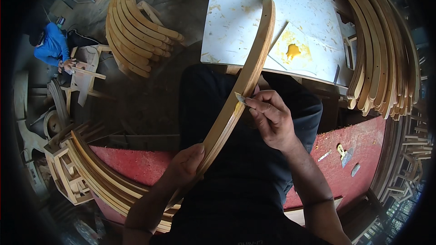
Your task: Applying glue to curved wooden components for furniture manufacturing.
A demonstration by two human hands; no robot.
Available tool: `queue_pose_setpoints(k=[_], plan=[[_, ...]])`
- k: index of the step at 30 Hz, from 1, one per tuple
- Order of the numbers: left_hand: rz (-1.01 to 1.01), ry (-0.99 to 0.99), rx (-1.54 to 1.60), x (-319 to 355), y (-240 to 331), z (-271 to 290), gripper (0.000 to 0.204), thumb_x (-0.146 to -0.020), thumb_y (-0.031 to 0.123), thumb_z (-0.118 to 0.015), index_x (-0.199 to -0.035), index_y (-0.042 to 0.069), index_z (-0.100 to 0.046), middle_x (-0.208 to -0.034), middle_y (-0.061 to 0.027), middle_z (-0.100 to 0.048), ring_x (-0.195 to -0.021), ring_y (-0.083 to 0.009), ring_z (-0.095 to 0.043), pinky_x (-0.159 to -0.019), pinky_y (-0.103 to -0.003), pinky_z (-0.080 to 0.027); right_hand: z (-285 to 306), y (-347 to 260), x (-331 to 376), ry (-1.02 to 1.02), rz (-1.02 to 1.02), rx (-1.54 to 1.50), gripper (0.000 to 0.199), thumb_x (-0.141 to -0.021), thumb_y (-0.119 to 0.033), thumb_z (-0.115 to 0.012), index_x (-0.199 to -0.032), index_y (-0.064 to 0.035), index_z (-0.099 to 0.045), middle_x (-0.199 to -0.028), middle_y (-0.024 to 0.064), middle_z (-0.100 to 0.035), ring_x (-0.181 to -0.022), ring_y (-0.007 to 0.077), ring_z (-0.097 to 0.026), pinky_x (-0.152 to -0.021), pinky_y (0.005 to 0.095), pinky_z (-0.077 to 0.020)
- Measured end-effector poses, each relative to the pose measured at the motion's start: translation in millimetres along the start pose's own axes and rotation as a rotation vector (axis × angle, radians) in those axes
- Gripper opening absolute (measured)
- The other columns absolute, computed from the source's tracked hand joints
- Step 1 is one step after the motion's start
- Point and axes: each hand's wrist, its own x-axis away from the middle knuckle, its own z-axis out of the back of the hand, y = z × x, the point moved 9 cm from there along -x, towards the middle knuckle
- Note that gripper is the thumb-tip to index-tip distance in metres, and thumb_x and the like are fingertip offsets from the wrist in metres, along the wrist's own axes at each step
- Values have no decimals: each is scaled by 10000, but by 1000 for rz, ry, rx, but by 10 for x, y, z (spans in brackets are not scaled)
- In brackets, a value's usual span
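A curved wooden piece [223,124] slants from 7 to 1 o'clock before the person's torso, its far end over the white counter [236,27]. The left hand [185,165] has its grip wrapped round the near part, probably to steady it; the right hand [274,120] has its grip pinching a small blade [240,98] against the edge. Yellow paste [293,52] sits toward 1 o'clock, presumably for easy reach. Similar curved pieces [379,50] stack at 2 o'clock; a scraper [346,157] lies at 4 o'clock.
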Motion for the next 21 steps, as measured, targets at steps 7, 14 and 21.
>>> queue_pose_setpoints(k=[7,14,21], plan=[[26,0,41,10,-59,19,397,-1109,412,-362,-1033,95,-588,-779,1,-552,-652,-98,-574,-603,-267,-494,-182,-74,269,-42,67,-11,398,-795,149,-724,-1146,-38,-714,-1042,75,-567,-930,189,-627,-713,279,-547],[-103,4,-84,-10,17,-9,430,-1105,412,-389,-1250,77,-615,-852,-14,-616,-709,-108,-590,-667,-289,-511,86,51,291,-34,-250,-393,253,-973,71,-569,-1193,11,-681,-1035,134,-622,-835,160,-694,-709,255,-584],[-64,94,-211,-28,37,-43,475,-1092,415,-428,-1335,39,-588,-876,-91,-684,-787,-169,-656,-735,-322,-527,271,130,-201,-330,-277,-19,223,-946,70,-606,-1142,25,-702,-898,91,-669,-650,110,-666,-572,248,-545]])
